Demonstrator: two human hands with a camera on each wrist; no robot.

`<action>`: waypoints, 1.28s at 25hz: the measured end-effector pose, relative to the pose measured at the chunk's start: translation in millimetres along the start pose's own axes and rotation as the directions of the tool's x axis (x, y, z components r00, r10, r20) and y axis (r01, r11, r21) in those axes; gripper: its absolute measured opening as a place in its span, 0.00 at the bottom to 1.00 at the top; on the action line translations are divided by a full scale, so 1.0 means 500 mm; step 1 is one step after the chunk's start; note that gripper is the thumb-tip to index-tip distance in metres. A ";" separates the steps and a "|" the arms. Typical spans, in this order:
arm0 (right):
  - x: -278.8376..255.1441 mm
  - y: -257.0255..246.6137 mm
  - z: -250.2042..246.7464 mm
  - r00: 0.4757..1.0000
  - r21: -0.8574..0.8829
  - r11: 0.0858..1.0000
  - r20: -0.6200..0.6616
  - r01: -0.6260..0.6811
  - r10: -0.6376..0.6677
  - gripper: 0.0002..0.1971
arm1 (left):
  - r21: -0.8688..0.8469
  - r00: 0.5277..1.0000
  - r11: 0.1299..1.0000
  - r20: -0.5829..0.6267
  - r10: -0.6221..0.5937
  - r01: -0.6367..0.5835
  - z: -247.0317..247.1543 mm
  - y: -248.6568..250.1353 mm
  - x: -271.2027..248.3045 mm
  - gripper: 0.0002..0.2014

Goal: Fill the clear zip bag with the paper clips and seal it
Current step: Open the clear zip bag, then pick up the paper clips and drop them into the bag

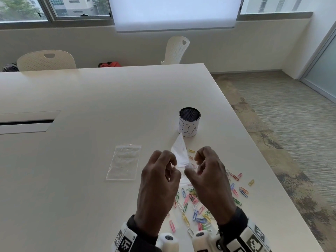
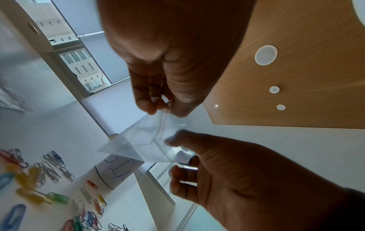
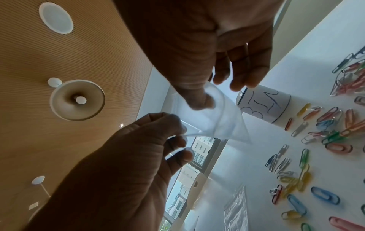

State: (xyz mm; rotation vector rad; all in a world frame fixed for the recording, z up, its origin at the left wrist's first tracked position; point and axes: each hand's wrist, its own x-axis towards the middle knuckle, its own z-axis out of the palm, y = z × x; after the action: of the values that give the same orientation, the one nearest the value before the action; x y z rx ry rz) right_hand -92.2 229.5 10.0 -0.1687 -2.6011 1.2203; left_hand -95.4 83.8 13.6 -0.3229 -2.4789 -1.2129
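Observation:
I hold a small clear zip bag (image 1: 179,153) in the air between both hands, its far corner pointing up toward the cup. My left hand (image 1: 172,162) pinches one side of its zip edge (image 2: 164,118) with thumb and fingers. My right hand (image 1: 192,163) pinches the other side, thumb (image 3: 199,100) pressed on the plastic. The bag (image 2: 138,143) (image 3: 219,123) looks empty. Several coloured paper clips (image 1: 196,200) lie scattered on the white table below and to the right of my hands; they also show in the wrist views (image 2: 29,176) (image 3: 333,125).
A second clear bag (image 1: 124,162) lies flat on the table left of my hands. A white-wrapped mesh cup marked "BIN" (image 1: 189,122) stands just beyond the held bag. The table's right edge (image 1: 254,157) runs close to the clips. Two chairs stand at the far side.

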 end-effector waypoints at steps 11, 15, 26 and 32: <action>-0.006 -0.006 -0.002 0.993 0.066 0.997 0.114 0.034 -0.041 0.13 | 0.033 0.996 0.997 -0.067 -0.060 0.063 -0.007 -0.017 0.006 0.14; 0.006 -0.006 -0.014 0.996 0.151 0.988 0.091 0.004 -0.018 0.10 | -0.041 0.997 0.997 -0.019 -0.073 0.072 -0.038 -0.024 0.008 0.11; 0.020 -0.036 -0.029 0.858 0.477 0.832 0.514 -0.283 -0.003 0.05 | 0.009 0.871 0.986 0.470 0.145 -0.169 -0.125 -0.076 0.002 0.54; 0.015 -0.035 -0.006 0.806 0.462 0.822 0.592 -0.333 -0.006 0.07 | -0.034 0.894 0.993 0.434 0.114 -0.110 -0.135 -0.103 -0.019 0.33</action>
State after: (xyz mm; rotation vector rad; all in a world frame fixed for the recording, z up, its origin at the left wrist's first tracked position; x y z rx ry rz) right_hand -98.3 222.3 26.6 0.1038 -2.5672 2.3504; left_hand -90.2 -1.5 11.0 -0.8091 -2.7758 -1.2081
